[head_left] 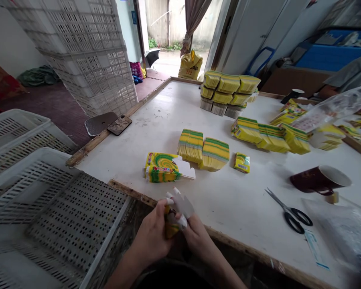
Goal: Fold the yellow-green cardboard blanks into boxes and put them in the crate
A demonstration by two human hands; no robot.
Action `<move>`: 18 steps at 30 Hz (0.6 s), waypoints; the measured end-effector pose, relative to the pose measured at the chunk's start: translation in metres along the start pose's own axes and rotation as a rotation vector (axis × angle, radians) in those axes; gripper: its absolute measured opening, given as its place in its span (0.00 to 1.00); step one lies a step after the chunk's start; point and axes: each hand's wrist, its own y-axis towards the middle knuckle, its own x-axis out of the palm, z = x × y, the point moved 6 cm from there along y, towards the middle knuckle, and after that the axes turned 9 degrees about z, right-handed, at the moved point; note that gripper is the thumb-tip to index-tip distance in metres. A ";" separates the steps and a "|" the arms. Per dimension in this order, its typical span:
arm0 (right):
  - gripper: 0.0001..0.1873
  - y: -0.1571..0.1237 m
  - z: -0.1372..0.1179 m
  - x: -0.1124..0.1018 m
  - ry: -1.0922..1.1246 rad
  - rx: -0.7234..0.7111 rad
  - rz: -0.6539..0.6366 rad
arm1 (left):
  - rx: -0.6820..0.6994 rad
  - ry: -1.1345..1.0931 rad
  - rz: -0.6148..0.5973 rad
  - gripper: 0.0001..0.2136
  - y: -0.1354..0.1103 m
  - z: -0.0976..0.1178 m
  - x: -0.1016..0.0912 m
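At the table's near edge, my left hand [153, 233] and my right hand [197, 235] are both closed around one small yellow carton [171, 230]. Its white flaps [184, 205] stick up between the hands. White coverings show on some fingertips. Just beyond lie flattened yellow-and-green cartons [162, 167], printed with a swirl, their white flaps pointing right. Behind them stand two bundles of packed yellow cards or flat packs [190, 145]. A single small yellow box [242, 162] lies to their right.
Scissors [289, 212], a tipped dark mug [314, 179] and clear plastic [343, 228] lie on the right. More yellow bundles [269, 137] and a stacked pile [228, 88] stand farther back. A phone [119, 125] rests at the left edge, near white crates [52, 212].
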 end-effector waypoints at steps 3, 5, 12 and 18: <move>0.32 -0.005 -0.011 0.006 -0.223 -0.234 -0.105 | 0.012 -0.034 0.009 0.26 0.001 -0.004 0.004; 0.30 -0.004 -0.013 0.005 -0.280 -0.311 -0.091 | -0.003 -0.025 0.087 0.24 0.002 -0.008 0.004; 0.24 0.002 0.009 -0.012 -0.363 -0.332 0.049 | -0.131 0.221 0.161 0.22 0.004 -0.014 -0.018; 0.14 0.007 0.000 -0.020 -0.453 -0.255 -0.218 | -0.111 0.216 -0.003 0.25 0.011 -0.010 -0.031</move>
